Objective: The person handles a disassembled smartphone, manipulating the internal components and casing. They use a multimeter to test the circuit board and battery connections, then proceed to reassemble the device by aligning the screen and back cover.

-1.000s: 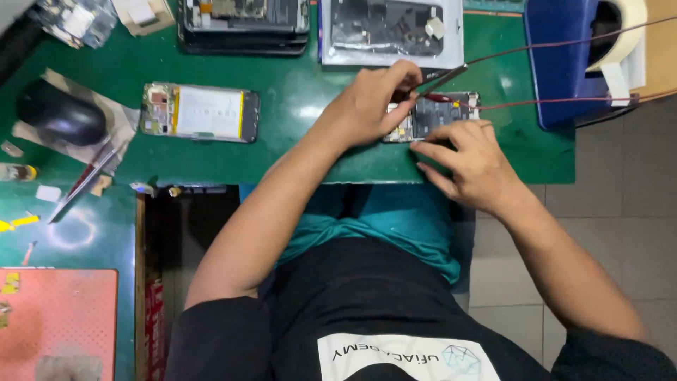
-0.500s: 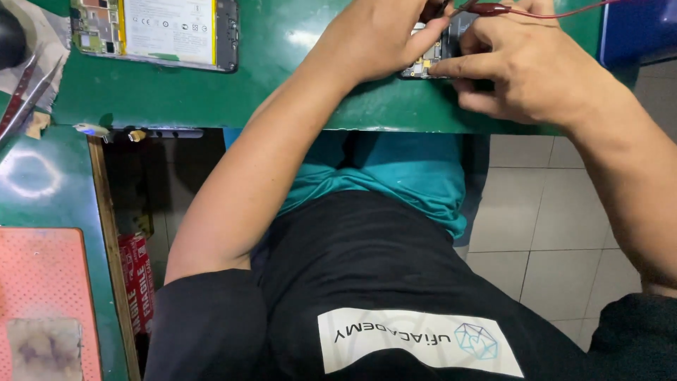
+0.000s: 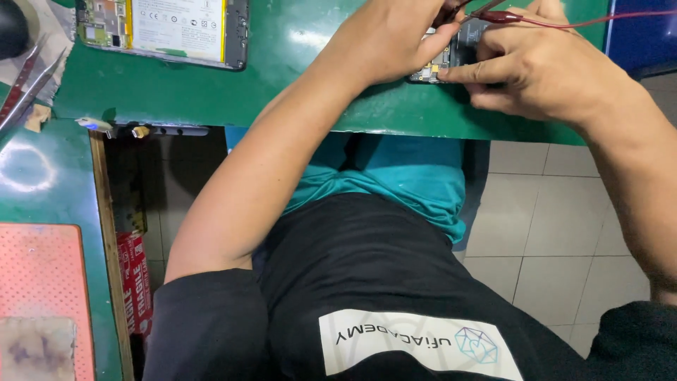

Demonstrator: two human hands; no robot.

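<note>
A small opened phone (image 3: 438,65) with its circuit board showing lies on the green mat (image 3: 296,92) near the table's front edge. My left hand (image 3: 391,39) is closed at the phone's left end and pinches a dark probe (image 3: 449,10) over the board. My right hand (image 3: 539,67) grips the phone from the right, its index finger stretched along the lower edge. A red wire with a clip (image 3: 557,21) runs over my right hand toward the board. Most of the phone is hidden under both hands.
A larger opened phone with a white battery (image 3: 166,28) lies at the upper left. Tweezers (image 3: 21,92) and a black object (image 3: 10,28) sit at the left edge. An orange mat (image 3: 42,282) lies lower left, red boxes (image 3: 134,282) under the table, a blue box (image 3: 642,35) top right.
The view has dropped and closed in, so the table's far side is out of frame. Both hands stay on the small phone; my right hand has drawn tighter against it.
</note>
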